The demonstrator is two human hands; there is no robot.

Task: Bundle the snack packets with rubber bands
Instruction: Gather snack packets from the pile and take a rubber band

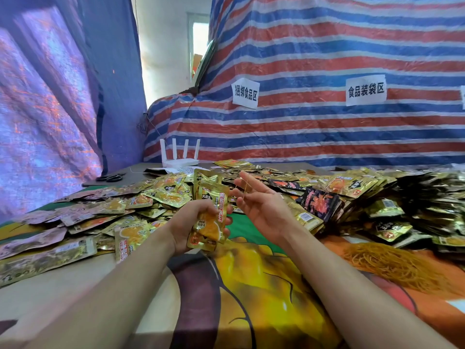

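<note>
Smooth cartoon-printed cloth (264,285) is lying at 6 o'clock. Above it, the left hand (191,222) is clenching glossy gold foil snack packets (210,205). At 1 o'clock, the right hand (261,207) is spreading straight fingers, carrying a thin yellow rubber band (245,191).

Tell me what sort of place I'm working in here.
Probably a makeshift food-packing workshop: red, white and blue striped tarpaulin walls carry white paper zone signs, shiny gold foil snack packets lie heaped, and a pile of tan rubber bands sits at right.

Bare left forearm (120,280), bare right forearm (352,278), left grip (191,222) and right grip (261,207) likewise bare.
</note>
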